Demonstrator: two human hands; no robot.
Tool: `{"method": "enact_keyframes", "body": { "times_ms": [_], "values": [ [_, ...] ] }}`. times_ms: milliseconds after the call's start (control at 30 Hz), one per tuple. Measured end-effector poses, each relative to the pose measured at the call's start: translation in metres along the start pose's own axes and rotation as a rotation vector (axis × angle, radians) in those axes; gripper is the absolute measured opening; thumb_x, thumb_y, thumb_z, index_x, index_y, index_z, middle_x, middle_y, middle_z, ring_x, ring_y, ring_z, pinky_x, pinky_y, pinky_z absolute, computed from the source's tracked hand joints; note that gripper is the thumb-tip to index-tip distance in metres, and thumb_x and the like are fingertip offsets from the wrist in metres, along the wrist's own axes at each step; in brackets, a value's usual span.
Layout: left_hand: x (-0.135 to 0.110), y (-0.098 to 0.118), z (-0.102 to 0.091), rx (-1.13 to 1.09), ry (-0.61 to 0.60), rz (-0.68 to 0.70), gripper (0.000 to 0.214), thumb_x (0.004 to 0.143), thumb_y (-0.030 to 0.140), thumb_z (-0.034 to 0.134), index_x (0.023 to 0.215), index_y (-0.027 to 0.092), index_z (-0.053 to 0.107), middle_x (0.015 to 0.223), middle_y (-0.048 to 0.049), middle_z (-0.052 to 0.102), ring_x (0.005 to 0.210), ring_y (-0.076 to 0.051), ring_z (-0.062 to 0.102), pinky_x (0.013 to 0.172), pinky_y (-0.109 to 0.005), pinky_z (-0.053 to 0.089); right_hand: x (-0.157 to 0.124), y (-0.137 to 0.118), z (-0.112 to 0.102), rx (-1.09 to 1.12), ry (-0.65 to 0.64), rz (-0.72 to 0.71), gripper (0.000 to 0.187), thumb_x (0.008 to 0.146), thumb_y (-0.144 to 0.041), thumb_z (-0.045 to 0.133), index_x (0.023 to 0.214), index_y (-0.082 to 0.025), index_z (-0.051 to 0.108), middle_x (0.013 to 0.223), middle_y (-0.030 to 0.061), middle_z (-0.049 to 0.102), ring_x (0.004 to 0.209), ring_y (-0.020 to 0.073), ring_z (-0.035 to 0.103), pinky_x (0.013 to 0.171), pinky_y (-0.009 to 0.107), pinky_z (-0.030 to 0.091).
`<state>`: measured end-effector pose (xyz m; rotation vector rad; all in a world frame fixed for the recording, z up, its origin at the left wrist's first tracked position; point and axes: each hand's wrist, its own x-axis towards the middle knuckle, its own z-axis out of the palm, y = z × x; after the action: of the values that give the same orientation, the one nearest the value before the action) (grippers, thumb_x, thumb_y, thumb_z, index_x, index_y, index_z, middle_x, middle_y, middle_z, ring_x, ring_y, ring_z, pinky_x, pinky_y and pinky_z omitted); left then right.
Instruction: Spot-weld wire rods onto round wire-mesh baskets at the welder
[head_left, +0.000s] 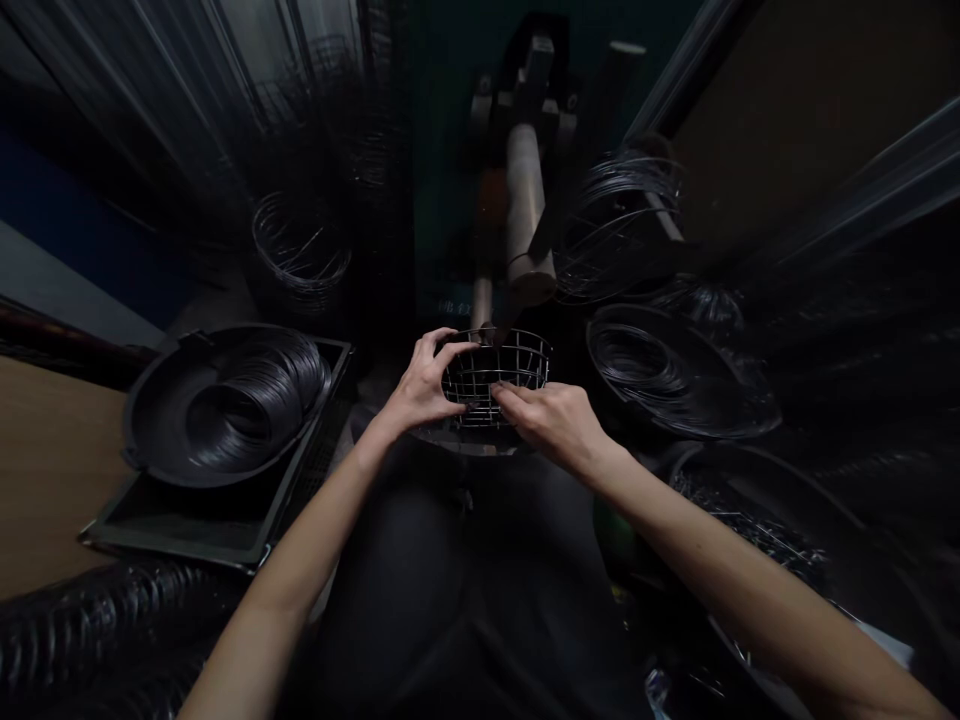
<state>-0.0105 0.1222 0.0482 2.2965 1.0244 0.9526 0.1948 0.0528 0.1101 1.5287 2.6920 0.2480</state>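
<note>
A round wire basket (529,360) of thin metal rods is held just below the machine's metal arms, in the middle of the head view. My left hand (427,385) grips its left side, thumb and fingers spread along the rim and lower wires. At the near right side, my right hand (551,415) is closed, with thumb and fingertips pinched at the basket's wires. Whether a loose piece of wire is also between those fingertips is too small to tell. The basket's top touches or nearly touches the lower metal electrode (482,300).
Above stands the machine with a thick cylindrical arm (529,215). A black basin (161,420) with stacked wire rings (259,400) sits on a crate at left. Another basin of rings (637,360) and a tub of small wire pieces (757,530) are at right.
</note>
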Motion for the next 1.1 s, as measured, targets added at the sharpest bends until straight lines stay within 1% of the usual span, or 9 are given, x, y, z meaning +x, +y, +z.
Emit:
{"method": "enact_keyframes", "body": {
  "times_ms": [100, 200, 300, 433, 500, 600, 700, 833, 1100],
  "values": [
    [0.002, -0.003, -0.001, -0.002, -0.005, 0.0, 0.078, 0.06, 0.027, 0.085, 0.131, 0.021, 0.052, 0.136, -0.0147, 0.04, 0.133, -0.034, 0.041, 0.113, -0.052, 0.038, 0.003, -0.001, -0.003, -0.018, -0.027, 0.004, 0.035, 0.095, -0.014, 0.045, 0.121, -0.021, 0.066, 0.112, 0.0062, 0.073, 0.069, 0.0186, 0.069, 0.055, 0.028, 0.039],
    [0.001, -0.003, -0.001, -0.02, 0.002, -0.006, 0.079, 0.058, 0.029, 0.086, 0.129, 0.019, 0.054, 0.133, -0.0142, 0.043, 0.13, -0.032, 0.044, 0.112, -0.05, 0.041, 0.004, -0.001, -0.006, -0.024, -0.033, 0.05, 0.031, 0.096, -0.016, 0.043, 0.111, -0.022, 0.07, 0.096, 0.0036, 0.076, 0.066, 0.0177, 0.068, 0.051, 0.028, 0.031],
    [0.001, -0.003, 0.0, -0.053, 0.045, -0.022, 0.08, 0.057, 0.033, 0.087, 0.128, 0.018, 0.054, 0.131, -0.0134, 0.046, 0.128, -0.031, 0.047, 0.11, -0.048, 0.042, 0.001, 0.002, -0.005, 0.014, 0.012, 0.083, 0.031, 0.096, -0.019, 0.044, 0.11, -0.023, 0.071, 0.091, 0.0022, 0.076, 0.065, 0.0165, 0.067, 0.049, 0.027, 0.029],
    [0.006, -0.003, -0.001, -0.077, 0.059, -0.046, 0.079, 0.055, 0.03, 0.087, 0.126, 0.02, 0.053, 0.128, -0.0107, 0.05, 0.126, -0.029, 0.049, 0.111, -0.047, 0.043, -0.007, 0.011, 0.014, 0.134, 0.261, 0.128, 0.03, 0.098, -0.026, 0.048, 0.122, -0.026, 0.066, 0.113, 0.0013, 0.073, 0.076, 0.0145, 0.069, 0.054, 0.024, 0.039],
    [0.012, -0.006, -0.002, -0.065, 0.051, -0.046, 0.075, 0.055, 0.026, 0.085, 0.124, 0.022, 0.055, 0.129, -0.0096, 0.049, 0.126, -0.029, 0.049, 0.111, -0.046, 0.042, -0.007, 0.015, 0.026, 0.186, 0.383, 0.172, 0.024, 0.097, -0.027, 0.052, 0.113, -0.023, 0.069, 0.116, 0.0028, 0.071, 0.082, 0.0144, 0.068, 0.057, 0.023, 0.043],
    [0.023, -0.013, -0.004, -0.059, 0.058, -0.043, 0.074, 0.054, 0.023, 0.085, 0.123, 0.021, 0.057, 0.129, -0.0097, 0.049, 0.127, -0.029, 0.049, 0.11, -0.045, 0.044, 0.0, 0.02, 0.036, 0.254, 0.464, 0.269, 0.015, 0.093, -0.03, 0.059, 0.097, -0.02, 0.07, 0.105, 0.0057, 0.07, 0.077, 0.0147, 0.065, 0.056, 0.023, 0.042],
    [0.031, -0.023, -0.005, -0.085, 0.064, -0.026, 0.074, 0.054, 0.027, 0.087, 0.122, 0.021, 0.057, 0.128, -0.0102, 0.051, 0.128, -0.03, 0.048, 0.111, -0.045, 0.043, 0.009, 0.023, 0.037, 0.361, 0.481, 0.339, 0.015, 0.089, -0.034, 0.064, 0.091, -0.02, 0.068, 0.09, 0.0054, 0.065, 0.072, 0.0156, 0.06, 0.058, 0.025, 0.042],
    [0.034, -0.031, -0.003, -0.144, 0.047, -0.007, 0.075, 0.054, 0.037, 0.089, 0.121, 0.02, 0.058, 0.127, -0.0105, 0.053, 0.126, -0.029, 0.05, 0.11, -0.045, 0.043, 0.011, 0.026, 0.032, 0.542, 0.47, 0.332, 0.014, 0.087, -0.033, 0.066, 0.087, -0.02, 0.068, 0.083, 0.0039, 0.062, 0.072, 0.0163, 0.059, 0.064, 0.027, 0.045],
    [0.053, -0.035, -0.011, -0.162, 0.046, -0.042, 0.071, 0.054, 0.028, 0.086, 0.12, 0.019, 0.059, 0.124, -0.0085, 0.057, 0.122, -0.028, 0.054, 0.11, -0.043, 0.043, 0.03, 0.035, 0.031, 0.66, 0.471, 0.493, 0.011, 0.082, -0.031, 0.067, 0.082, -0.02, 0.068, 0.081, 0.0024, 0.059, 0.072, 0.0166, 0.056, 0.069, 0.03, 0.044]
  ]
}}
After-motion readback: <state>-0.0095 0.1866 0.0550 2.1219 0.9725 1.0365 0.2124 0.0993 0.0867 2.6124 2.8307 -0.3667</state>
